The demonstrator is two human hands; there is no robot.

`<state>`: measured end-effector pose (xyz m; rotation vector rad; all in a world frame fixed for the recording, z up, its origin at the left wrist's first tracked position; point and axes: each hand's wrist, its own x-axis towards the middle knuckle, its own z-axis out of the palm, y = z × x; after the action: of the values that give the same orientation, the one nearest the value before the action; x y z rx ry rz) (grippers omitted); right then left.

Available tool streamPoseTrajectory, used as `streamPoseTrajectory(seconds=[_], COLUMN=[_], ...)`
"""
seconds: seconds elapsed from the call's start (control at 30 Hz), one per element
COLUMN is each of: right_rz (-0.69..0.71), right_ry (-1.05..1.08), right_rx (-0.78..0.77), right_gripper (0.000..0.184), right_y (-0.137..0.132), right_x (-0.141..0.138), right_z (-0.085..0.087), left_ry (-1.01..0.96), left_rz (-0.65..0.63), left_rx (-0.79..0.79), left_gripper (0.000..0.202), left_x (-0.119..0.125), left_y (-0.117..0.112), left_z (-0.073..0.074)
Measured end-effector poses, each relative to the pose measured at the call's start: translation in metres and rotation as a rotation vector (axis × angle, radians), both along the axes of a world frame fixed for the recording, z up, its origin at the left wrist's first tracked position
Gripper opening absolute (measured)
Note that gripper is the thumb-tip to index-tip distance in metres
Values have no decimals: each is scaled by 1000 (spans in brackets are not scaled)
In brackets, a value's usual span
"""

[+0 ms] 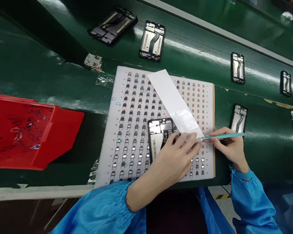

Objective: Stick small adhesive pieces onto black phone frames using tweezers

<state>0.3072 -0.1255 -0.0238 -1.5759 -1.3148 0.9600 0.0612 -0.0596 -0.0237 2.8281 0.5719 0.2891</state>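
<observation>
My left hand point(177, 159) has its fingers spread over the lower end of a white paper strip point(172, 94), which lies slantwise across a foam tray. In my right hand point(230, 146) is a pair of teal tweezers point(226, 136), pinched between thumb and fingers. The tweezer tips are at the strip's lower corner, close to the left fingertips. Partly covered by the left hand, an open phone frame point(158, 130) with a dark ribbon cable rests on the tray. Rows of small metal-and-black parts fill much of the white foam tray point(107, 143).
Several more phone frames lie on the green bench, including one at the top point(152, 40) and another right of the tray point(239, 117). A red bin point(63, 136) with small scraps stands at the left. A dark post point(63, 35) slants in from the upper left.
</observation>
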Motion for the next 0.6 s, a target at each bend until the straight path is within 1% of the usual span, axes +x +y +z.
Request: streamPoseTrajectory(seconds=[0.13,0.27,0.33,0.43,0.53,0.6], right_rz=[20,32,25,-18,-93,-150], right_ry=[14,47,67,105,141,150], right_rx=[-2,-50,-65,-35,30,62], right_gripper=[6,4,4,6,7,7], right_y=[1,4,5,4,5,10], right_x=[1,1,2,3,-6,-22], right_z=[0,0,-1,-1,8,18], left_ry=[14,17,9,-6,-73,-176], left_rz=[5,4,0,-3,-5,5], left_rx=[-7,-13,-22,-57,-129,-193], left_gripper=[41,39,40,41,40,39], left_x=[-1,-1,0,1,-4,-15], left_y=[1,2,3,3,4,8], left_z=[0,-2,-3,-2,3,7])
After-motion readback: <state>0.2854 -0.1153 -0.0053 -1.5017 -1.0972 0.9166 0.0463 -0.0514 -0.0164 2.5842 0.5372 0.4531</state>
